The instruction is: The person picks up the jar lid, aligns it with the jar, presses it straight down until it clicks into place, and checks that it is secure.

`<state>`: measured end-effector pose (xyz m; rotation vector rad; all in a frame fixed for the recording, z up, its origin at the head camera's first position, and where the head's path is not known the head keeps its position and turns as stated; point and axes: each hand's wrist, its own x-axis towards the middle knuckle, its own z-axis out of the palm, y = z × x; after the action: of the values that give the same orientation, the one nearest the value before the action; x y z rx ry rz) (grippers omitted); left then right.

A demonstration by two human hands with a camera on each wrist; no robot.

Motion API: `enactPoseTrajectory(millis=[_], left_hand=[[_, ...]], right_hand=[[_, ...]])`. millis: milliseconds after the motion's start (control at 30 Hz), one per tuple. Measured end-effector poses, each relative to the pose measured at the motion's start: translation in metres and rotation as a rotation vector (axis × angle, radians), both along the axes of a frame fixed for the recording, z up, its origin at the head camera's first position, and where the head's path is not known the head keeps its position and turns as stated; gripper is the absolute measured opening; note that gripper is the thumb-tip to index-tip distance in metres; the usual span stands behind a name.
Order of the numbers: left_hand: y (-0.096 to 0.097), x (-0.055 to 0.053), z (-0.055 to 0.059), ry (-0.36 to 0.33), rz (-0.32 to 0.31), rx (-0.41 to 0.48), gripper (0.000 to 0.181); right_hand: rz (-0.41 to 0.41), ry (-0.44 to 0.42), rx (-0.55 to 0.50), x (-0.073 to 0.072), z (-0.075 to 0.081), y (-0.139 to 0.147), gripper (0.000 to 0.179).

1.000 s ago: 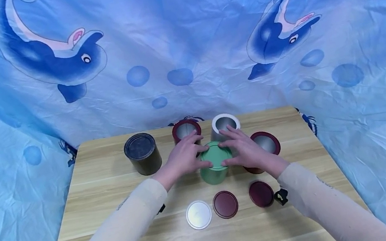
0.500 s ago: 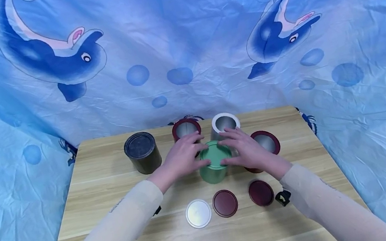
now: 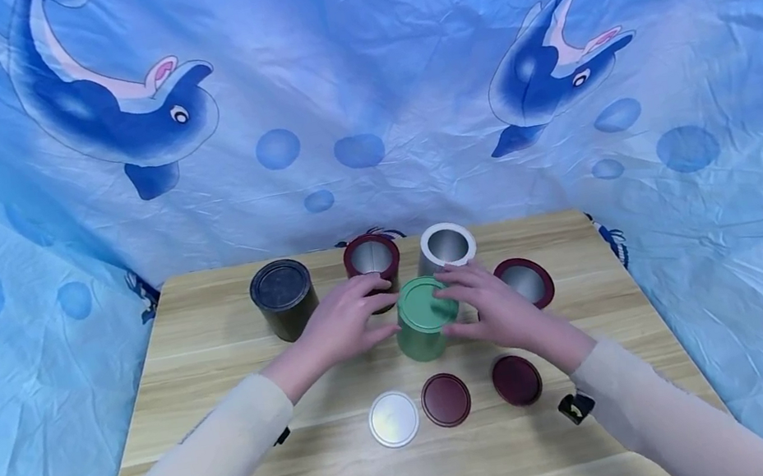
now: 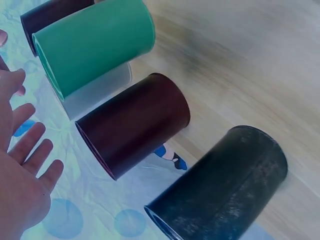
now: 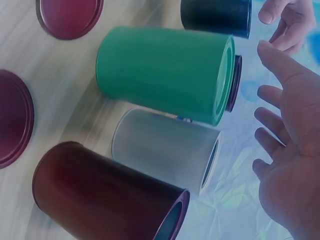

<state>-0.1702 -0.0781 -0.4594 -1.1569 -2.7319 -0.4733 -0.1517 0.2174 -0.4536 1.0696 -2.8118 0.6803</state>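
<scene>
A green can [image 3: 422,343] with its green lid on stands upright between my two hands. My left hand [image 3: 338,324] is beside it on the left, fingers spread and apart from the lid's edge. On the other side my right hand [image 3: 493,305] hovers with loosely extended fingers, its tips overlapping the lid's right edge in the head view. In the left wrist view, the left hand [image 4: 25,155] shows its palm with nothing in it. The right wrist view shows the right hand [image 5: 297,135] likewise holding nothing, beyond the green can's lidded end.
Behind stand an open dark red can [image 3: 371,255] and an open white can [image 3: 447,244]. Another open dark red can [image 3: 525,282] is at right, a lidded black can [image 3: 284,299] at left. A white lid [image 3: 394,419] and two dark red lids [image 3: 445,400] lie in front.
My left hand has drawn back leftward from the green can's lid, and my right hand has shifted slightly to the right. The cans and the loose lids stay where they were.
</scene>
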Motion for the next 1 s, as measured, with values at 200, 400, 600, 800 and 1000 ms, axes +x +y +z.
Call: enactPoseTrajectory(millis=[200, 400, 600, 800, 1000], left_hand=[[-0.014, 0.013, -0.002, -0.010, -0.017, -0.014, 0.051], [-0.030, 0.026, -0.011, -0.051, -0.019, -0.003, 0.055], [-0.041, 0.038, -0.023, -0.094, -0.020, 0.004, 0.061], [-0.047, 0.047, -0.039, -0.145, -0.027, -0.010, 0.068], [-0.051, 0.056, -0.055, -0.201, -0.022, -0.021, 0.073]], right_hand=[[0.055, 0.067, -0.054, 0.014, -0.002, -0.003, 0.058], [0.097, 0.091, -0.096, 0.026, -0.010, -0.006, 0.059], [0.118, 0.081, -0.110, 0.038, -0.016, -0.013, 0.060], [0.148, 0.071, -0.091, 0.049, -0.022, -0.021, 0.061], [0.191, 0.147, -0.064, 0.057, -0.028, -0.029, 0.060]])
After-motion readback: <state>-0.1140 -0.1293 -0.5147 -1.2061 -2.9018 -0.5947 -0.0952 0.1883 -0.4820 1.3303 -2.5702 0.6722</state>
